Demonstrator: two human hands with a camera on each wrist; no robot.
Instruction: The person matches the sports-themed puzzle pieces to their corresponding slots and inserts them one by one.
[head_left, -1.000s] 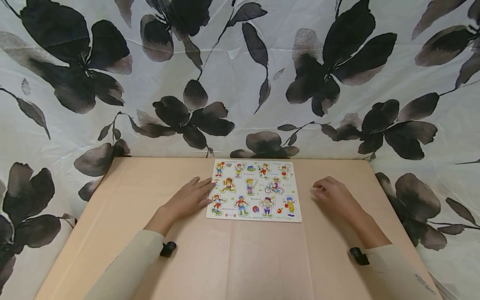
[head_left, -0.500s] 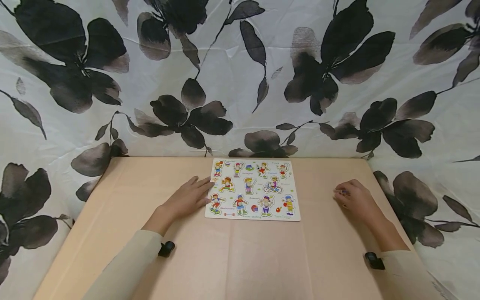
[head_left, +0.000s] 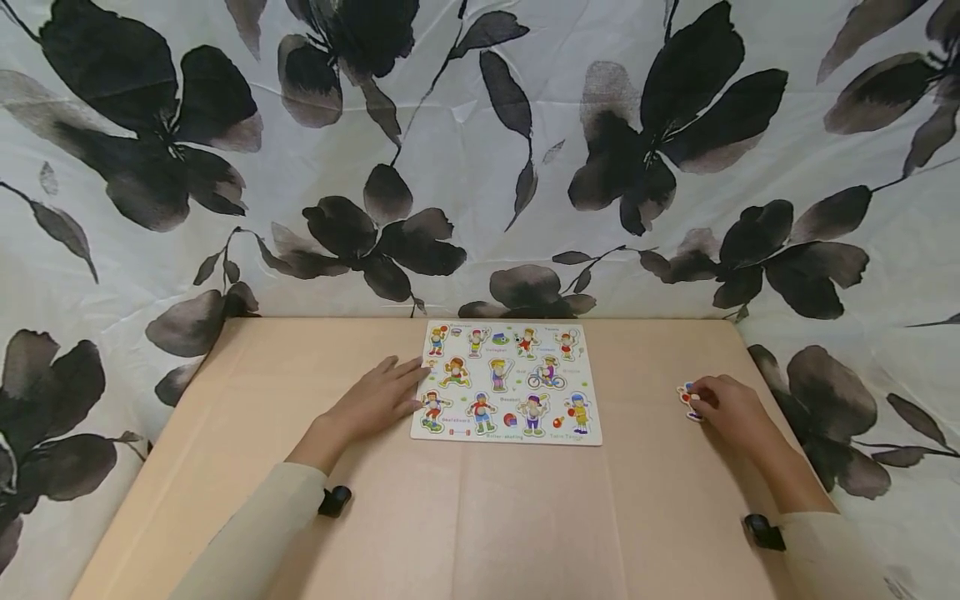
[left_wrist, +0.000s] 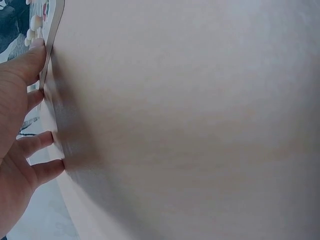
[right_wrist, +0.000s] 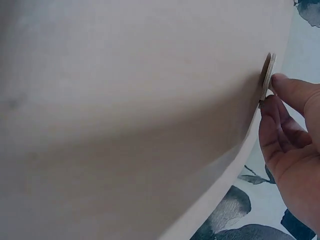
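A white puzzle board [head_left: 468, 389] printed with colourful sporting children lies flat on the table. My left hand [head_left: 378, 396] rests at its left edge, fingers stretched out; in the left wrist view the thumb [left_wrist: 31, 61] touches the rim of the board, close to small round knobs [left_wrist: 36, 22]. Well to the right of the board, my right hand [head_left: 731, 410] pinches a small figure-shaped puzzle piece [head_left: 687, 402] between thumb and fingers. Seen nearly edge-on in the right wrist view, this puzzle piece [right_wrist: 268, 76] is thin, and its picture is hidden there.
The table [head_left: 525, 517] has a pale tan top with faint creases. Behind it and at both sides hangs or lies white cloth [head_left: 465, 167] with dark flowers. A dark wrist camera [head_left: 763, 532] sits at the right cuff, another wrist camera [head_left: 335, 501] at the left.
My right hand has moved right and slightly nearer, away from the board. The puzzle piece in its fingers shows more plainly now. The left hand and board have stayed put.
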